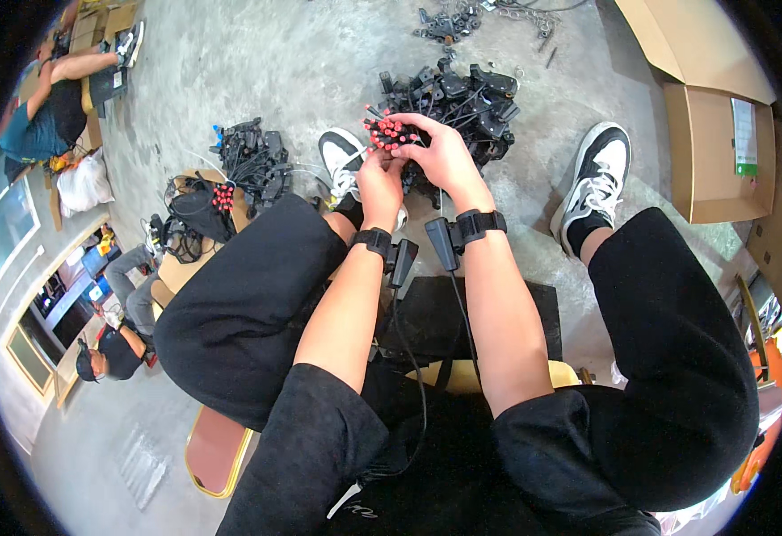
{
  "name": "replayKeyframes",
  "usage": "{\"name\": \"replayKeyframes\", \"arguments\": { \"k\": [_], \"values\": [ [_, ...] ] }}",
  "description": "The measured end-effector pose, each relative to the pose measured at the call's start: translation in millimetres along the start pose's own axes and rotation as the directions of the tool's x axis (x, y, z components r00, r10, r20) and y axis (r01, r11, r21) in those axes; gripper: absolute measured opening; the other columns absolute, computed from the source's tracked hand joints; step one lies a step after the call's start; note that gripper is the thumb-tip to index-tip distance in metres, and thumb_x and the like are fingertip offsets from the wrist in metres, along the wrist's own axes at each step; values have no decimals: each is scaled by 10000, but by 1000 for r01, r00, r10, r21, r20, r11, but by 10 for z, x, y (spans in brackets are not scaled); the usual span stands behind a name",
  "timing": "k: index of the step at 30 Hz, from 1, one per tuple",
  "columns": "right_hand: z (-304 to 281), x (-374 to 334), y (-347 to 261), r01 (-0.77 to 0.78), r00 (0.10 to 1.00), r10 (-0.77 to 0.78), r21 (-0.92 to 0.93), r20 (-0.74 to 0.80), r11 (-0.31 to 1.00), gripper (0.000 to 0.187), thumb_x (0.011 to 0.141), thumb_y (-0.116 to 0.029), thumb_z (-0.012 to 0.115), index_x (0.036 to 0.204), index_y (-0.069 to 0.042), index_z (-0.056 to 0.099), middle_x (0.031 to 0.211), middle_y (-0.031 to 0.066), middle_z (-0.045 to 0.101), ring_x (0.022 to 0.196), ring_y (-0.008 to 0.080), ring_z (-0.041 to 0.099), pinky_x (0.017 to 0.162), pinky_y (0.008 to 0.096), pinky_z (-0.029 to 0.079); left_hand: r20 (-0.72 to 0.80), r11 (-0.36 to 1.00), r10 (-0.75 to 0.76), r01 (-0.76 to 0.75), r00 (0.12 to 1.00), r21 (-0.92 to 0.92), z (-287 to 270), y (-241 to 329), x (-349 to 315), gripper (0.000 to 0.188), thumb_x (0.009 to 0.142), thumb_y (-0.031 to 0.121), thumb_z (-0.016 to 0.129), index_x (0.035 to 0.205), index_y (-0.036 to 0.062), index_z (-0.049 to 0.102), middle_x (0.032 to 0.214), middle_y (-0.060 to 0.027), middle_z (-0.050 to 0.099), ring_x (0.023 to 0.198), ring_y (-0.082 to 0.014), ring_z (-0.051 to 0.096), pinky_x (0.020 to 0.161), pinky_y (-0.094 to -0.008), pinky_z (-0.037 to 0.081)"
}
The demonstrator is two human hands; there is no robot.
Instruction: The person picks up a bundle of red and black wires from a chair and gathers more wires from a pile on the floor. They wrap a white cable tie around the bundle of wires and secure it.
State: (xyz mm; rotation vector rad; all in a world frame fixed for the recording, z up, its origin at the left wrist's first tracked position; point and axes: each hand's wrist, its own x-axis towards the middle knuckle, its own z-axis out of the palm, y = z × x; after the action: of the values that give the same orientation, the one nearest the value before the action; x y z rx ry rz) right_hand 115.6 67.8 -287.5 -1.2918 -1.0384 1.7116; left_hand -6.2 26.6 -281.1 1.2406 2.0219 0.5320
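Between my two hands is a bundle of black cables with red tips, held above the floor in front of my feet. My left hand is closed around its near side, fingertips pressed at the red ends. From the right, my right hand curves about the same bundle, thumb and fingers closed on it. A pale thin strip shows beside my left hand; I cannot tell whether it belongs to the bundle. Just beyond my hands lies a heap of black clip-like parts with cables. Both wrists wear black straps with small wired boxes.
Another heap of black parts and a tied red-tipped bundle lie to the left. More black pieces are at the far side. An open cardboard box stands right. Two other people are at the left.
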Motion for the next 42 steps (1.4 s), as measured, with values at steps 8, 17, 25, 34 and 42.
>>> {"name": "replayKeyframes", "arguments": {
  "k": [8,17,25,34,42],
  "values": [
    [12,267,222,-85,996,85,8,-28,996,372,679,-106,714,1042,-83,638,802,100,660,675,123,583,637,270,460,30,932,336,-337,941,131,-17,-24,10,92,822,53,543,876,-22,546,884,-178,548,785,-381,545,678,-407,441],
    [-42,292,100,-141,981,125,104,151,984,390,711,-35,686,1094,-37,612,917,33,653,769,57,546,728,218,454,100,944,257,-272,961,187,-33,-111,-134,148,840,43,464,955,-39,509,952,-217,504,887,-413,501,760,-427,415],
    [-43,269,130,-176,971,168,34,168,984,383,721,-41,679,1098,-62,617,976,28,649,858,63,552,812,222,435,106,961,160,-179,982,212,-16,-99,-186,170,838,38,462,972,-41,530,947,-231,540,895,-411,519,763,-423,423],
    [-48,286,157,-127,984,121,43,130,991,393,703,-60,703,1088,-68,623,949,39,660,815,58,550,776,222,443,76,984,119,-128,990,123,40,-244,-90,200,818,101,551,950,-49,541,842,-218,590,778,-361,585,696,-385,459],
    [-185,298,136,-84,951,53,88,305,993,562,685,-45,708,1215,-81,522,1115,73,600,975,151,569,869,285,435,-175,967,213,-233,961,-100,-80,29,21,250,762,56,622,969,-15,502,875,-85,549,742,-156,554,694,-279,464]
  ]
}}
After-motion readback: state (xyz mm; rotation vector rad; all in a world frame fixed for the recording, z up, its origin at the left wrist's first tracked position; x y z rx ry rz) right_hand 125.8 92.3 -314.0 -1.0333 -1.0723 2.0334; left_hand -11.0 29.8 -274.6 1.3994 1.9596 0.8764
